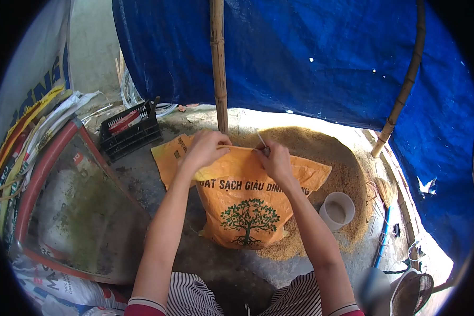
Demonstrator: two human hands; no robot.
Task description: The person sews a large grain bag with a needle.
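Observation:
An orange woven sack (247,203), printed with black lettering and a dark green tree, stands upright in front of me. My left hand (208,149) is closed on its top edge, left of the middle. My right hand (273,159) is closed at the same edge, farther right, and a thin pale stick (261,139) pokes up from its fingers. Between the hands the sack's mouth is drawn into a nearly straight line, with loose corners spreading to both sides. The lower end of the stick is hidden by my fingers.
Golden grain (347,163) is heaped behind and right of the sack, with a white tub (336,210) set in it. A blue-handled broom (387,210) lies at right. Leftward are a black crate (130,131), a red-framed panel (31,200) and stacked sacks (29,137). A bamboo pole (218,68) rises behind.

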